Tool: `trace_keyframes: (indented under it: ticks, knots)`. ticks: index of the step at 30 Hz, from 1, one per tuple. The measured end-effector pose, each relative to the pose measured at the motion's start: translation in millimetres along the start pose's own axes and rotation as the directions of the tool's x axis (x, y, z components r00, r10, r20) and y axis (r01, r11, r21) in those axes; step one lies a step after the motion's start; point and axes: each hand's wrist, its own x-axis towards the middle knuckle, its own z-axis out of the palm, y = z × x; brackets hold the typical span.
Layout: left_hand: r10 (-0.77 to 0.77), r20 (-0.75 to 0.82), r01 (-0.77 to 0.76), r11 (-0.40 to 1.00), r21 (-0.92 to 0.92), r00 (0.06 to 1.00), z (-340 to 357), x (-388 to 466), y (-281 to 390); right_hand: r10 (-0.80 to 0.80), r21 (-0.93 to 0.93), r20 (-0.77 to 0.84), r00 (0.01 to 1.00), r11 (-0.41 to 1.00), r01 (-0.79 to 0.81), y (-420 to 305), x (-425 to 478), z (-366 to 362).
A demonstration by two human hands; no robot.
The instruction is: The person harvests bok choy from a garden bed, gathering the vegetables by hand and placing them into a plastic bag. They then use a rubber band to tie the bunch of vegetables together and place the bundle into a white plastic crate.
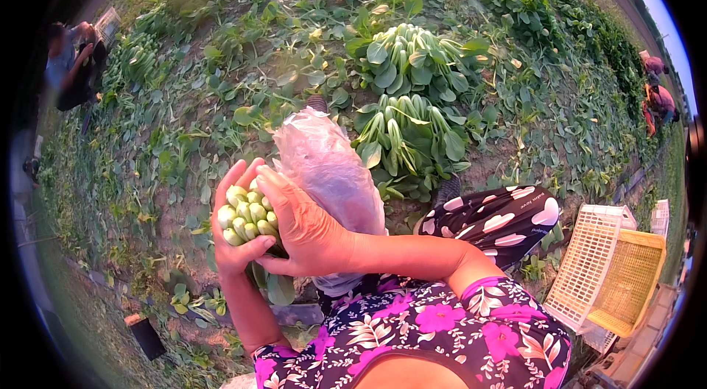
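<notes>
A bundle of leafy greens with pale green stems [248,215] is held between both hands, its cut stem ends facing up and its leaves hanging below. My left hand [235,234] wraps around the far-left side of the bundle with the fingers curled up. My right hand [301,223] presses against the bundle's right side, its fingertips near the top. Clear plastic film [331,173] covers my leg just behind the hands. Beyond my knees, two piles of cut greens lie on the ground, a nearer one [409,138] and a farther one [420,58].
White plastic crates [588,262] and a yellow crate [629,278] stand at the right. A dark cylindrical object [148,338] lies at lower left. One person [69,66] is at the far left, others [660,96] at the far right. Leaves litter the soil.
</notes>
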Motion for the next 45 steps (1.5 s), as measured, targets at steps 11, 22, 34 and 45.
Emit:
trace_keyframes:
  ticks: [11, 22, 34, 45]
  knots:
    - [0.089, -0.083, -0.003, 0.701, 0.713, 0.993, 70, 8, 6, 0.087, -0.345, 0.161, 0.983, 0.938, -0.026, 15, -14, -72]
    - [0.172, -0.446, 0.122, 0.822, 0.557, 0.878, 87, -13, -30, -0.118, 0.130, 0.177, 0.977, 0.987, 0.096, 14, 20, -56]
    - [0.157, -0.413, 0.168, 0.743, 0.648, 0.897, 67, -18, -8, 0.521, -0.284, -0.424, 0.740, 0.700, -0.655, 242, -26, -218]
    - [0.105, -0.468, 0.226, 0.769, 0.598, 0.878, 62, -20, -6, 0.712, -0.496, -0.431, 0.554, 0.326, -0.805, 354, -94, -225]
